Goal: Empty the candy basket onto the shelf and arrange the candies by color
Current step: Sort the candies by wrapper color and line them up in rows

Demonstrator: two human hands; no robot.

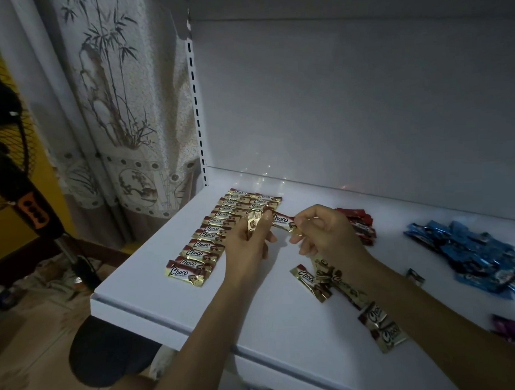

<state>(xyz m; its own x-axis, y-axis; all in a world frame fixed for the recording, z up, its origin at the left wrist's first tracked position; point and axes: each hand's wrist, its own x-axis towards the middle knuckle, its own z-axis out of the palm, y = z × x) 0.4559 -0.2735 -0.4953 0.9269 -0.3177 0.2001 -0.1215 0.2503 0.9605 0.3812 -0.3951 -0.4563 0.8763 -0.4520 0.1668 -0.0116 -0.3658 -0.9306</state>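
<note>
white shelf (254,311): left fingers (263,226) pinch gold candy (253,224), right fingers (303,222) pinch choco candy (282,220).

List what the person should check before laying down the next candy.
1. Left hand grips a gold foil-wrapped candy: ok.
2. Right hand pinches a gold Choco candy bar: ok.
3. Lined-up gold candies on the white shelf are all one colour: ok.
4. Loose gold candies under the right forearm sorted into the line: not ok.
5. Blue foil candy pile apart from red candy pile: ok.
6. Basket emptied: cannot tell, no basket in view.
</note>
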